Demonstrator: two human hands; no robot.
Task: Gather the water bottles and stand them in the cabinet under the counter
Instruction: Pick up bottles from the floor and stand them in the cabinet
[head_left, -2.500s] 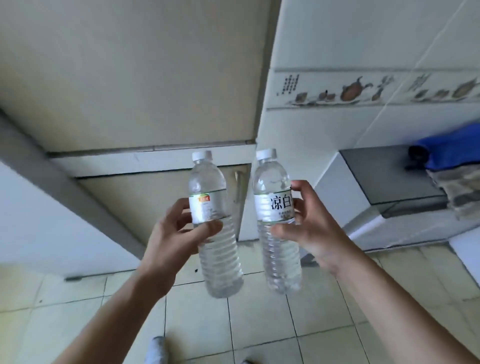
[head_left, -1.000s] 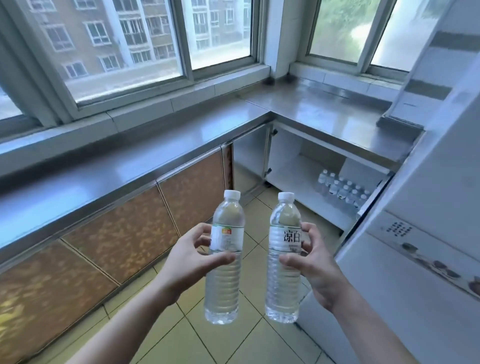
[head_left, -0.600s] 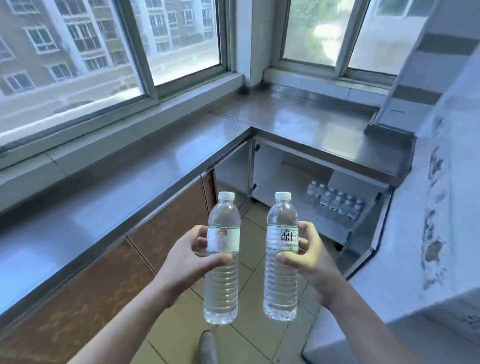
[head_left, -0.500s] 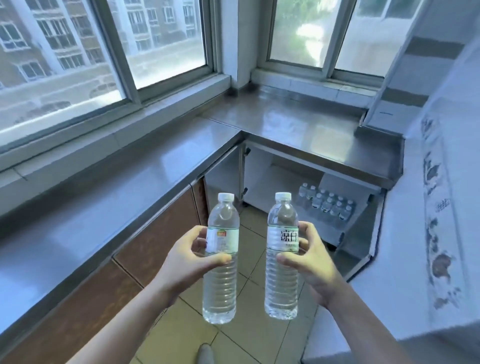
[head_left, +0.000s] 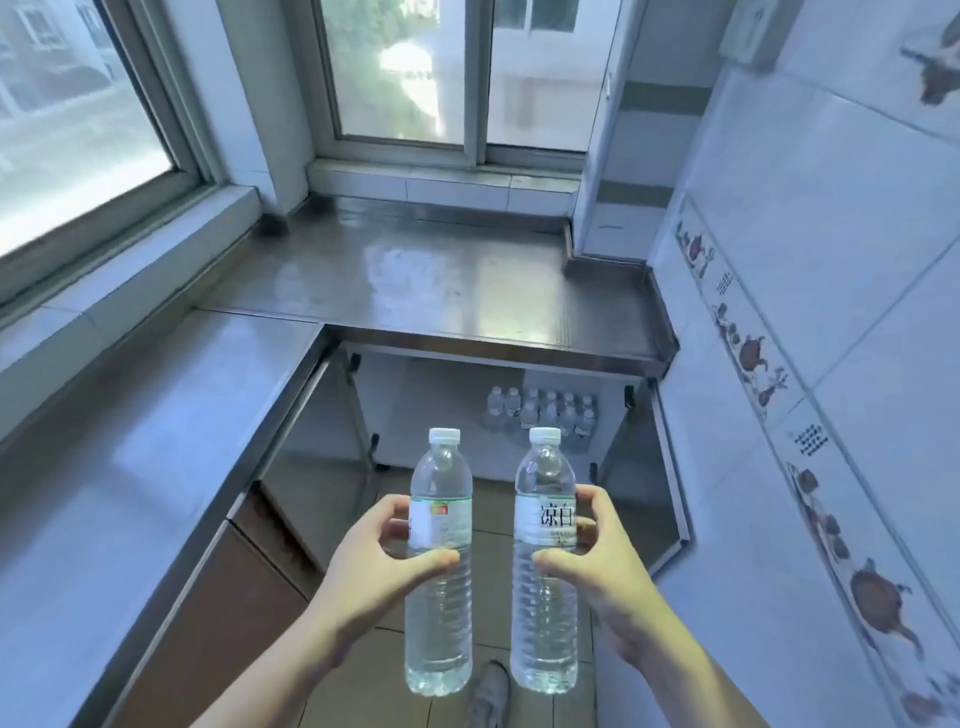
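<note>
At bottom centre, the left hand (head_left: 371, 564) grasps a clear water bottle (head_left: 439, 561) upright by its label; just beside it the right hand (head_left: 605, 564) grasps a second bottle (head_left: 545, 558) the same way. A shoe (head_left: 488, 696) shows below them on the tiled floor (head_left: 493, 499). Beyond, mid-frame, the open cabinet (head_left: 441, 410) under the steel counter (head_left: 415, 280) holds a cluster of standing bottles (head_left: 543, 410) at its right. Both doors hang open. Windows (head_left: 457, 73) fill the top.

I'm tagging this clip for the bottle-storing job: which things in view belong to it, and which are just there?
Job: left bottle in left hand; right bottle in right hand; open cabinet; stored bottles.
Just there: counter; window; shoe.
</note>
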